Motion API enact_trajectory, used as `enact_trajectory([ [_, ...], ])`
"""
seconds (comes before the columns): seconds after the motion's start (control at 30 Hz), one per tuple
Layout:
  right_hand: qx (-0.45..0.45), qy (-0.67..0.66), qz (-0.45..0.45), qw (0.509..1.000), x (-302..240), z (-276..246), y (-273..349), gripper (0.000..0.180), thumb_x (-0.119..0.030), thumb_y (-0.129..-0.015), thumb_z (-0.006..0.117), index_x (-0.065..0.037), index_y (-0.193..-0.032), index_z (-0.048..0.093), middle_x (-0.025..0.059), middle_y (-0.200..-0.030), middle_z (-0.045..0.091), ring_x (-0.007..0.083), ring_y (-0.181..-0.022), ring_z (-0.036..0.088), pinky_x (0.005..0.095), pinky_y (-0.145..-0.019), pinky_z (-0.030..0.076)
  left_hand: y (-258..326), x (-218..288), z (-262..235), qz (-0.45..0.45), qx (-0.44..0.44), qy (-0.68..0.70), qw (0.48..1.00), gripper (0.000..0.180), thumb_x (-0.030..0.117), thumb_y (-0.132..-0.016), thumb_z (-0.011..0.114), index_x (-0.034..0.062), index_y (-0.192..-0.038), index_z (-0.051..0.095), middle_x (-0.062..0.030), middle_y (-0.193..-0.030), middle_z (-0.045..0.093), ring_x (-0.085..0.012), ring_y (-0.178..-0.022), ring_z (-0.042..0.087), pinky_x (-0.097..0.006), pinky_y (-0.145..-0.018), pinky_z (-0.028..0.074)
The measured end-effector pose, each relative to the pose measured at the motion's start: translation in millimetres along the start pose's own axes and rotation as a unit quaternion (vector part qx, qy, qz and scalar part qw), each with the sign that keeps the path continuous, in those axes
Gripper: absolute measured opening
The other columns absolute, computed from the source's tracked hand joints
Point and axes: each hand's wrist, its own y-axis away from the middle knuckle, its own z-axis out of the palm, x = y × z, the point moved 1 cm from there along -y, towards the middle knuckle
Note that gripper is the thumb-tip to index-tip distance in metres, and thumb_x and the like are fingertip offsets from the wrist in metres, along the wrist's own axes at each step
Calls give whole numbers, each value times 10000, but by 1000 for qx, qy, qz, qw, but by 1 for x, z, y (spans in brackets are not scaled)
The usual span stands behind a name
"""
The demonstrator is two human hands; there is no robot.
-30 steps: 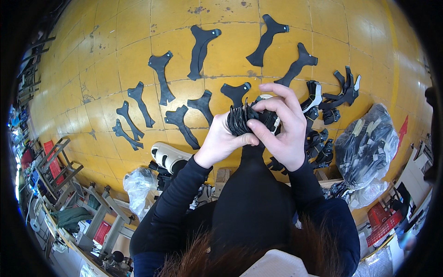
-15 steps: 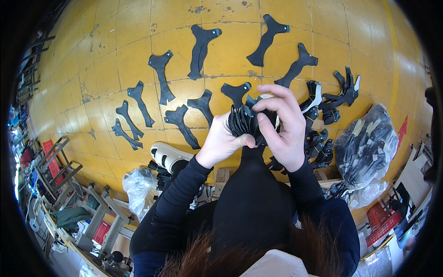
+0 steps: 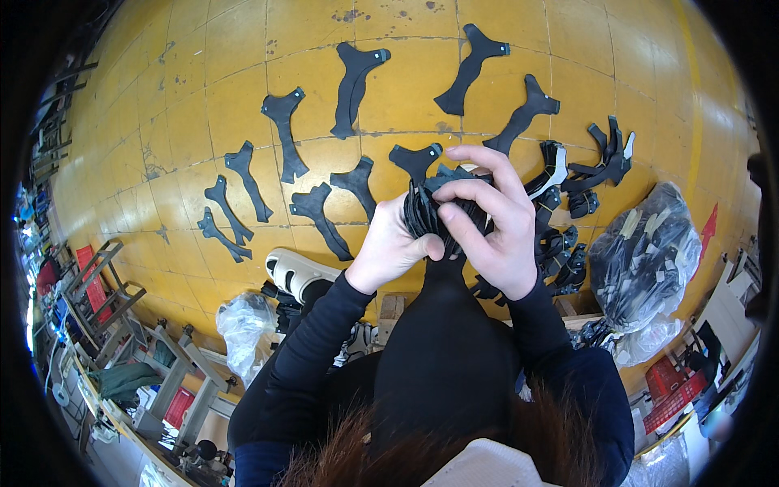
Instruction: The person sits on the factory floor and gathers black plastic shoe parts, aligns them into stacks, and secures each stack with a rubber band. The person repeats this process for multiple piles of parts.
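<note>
My left hand and my right hand together grip a thick stack of black flat cut pieces, held upright above my knee. The left hand clasps the stack from the left, and the right hand's fingers curl over its top and right side. Beyond the hands, several separate black shaped pieces lie spread in rows on the yellow tiled floor. One of them lies just past the stack.
A heap of black pieces with white parts lies to the right. A clear plastic bag of dark pieces sits further right. A white and black shoe and a crumpled plastic bag are at lower left, with metal frames beyond.
My hands have shifted slightly on the stack; the right fingers now reach further over its top. The pieces on the floor have not moved.
</note>
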Motion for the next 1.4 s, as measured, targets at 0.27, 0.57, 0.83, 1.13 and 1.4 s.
enact_trajectory([
  [0.27,-13,-19,2,1000,4,0,2,190,-27,-704,704,-26,-890,667,126,-1207,577,222,-914,594,324,-799,472,-1,4,-2,2,-15,-57,998,501,170,-654,897,6,-998,571,17,-809,635,-40,-739,576,-216,-686,502],
  [0.57,-56,-57,22,997,2,-2,-1,225,-69,-711,741,-47,-912,644,119,-1219,561,270,-1008,594,340,-835,470,-1,7,-1,1,-17,-58,998,494,140,-641,888,14,-998,571,18,-830,619,-45,-779,572,-225,-715,492],
  [0.83,-72,-69,15,995,3,-3,-3,203,-33,-732,686,-45,-921,612,123,-1210,559,276,-1038,585,348,-860,462,-5,8,0,3,-2,-146,989,478,114,-661,869,0,-1027,584,-7,-855,637,-54,-801,549,-252,-757,491],
  [1.13,-70,-25,-8,997,10,5,0,161,-44,-735,704,-54,-881,634,141,-1254,530,310,-1093,562,373,-899,451,-11,0,5,3,64,-85,994,462,-7,-731,779,-14,-1133,550,-59,-1011,651,-102,-921,614,-267,-835,511],
  [1.4,-35,29,8,999,16,14,3,157,-73,-710,726,-45,-835,636,138,-1266,543,333,-1114,539,399,-934,433,-9,-8,7,-17,23,-32,999,673,-65,-754,717,29,-1335,389,-64,-1183,545,-151,-1094,549,-308,-944,476],
])
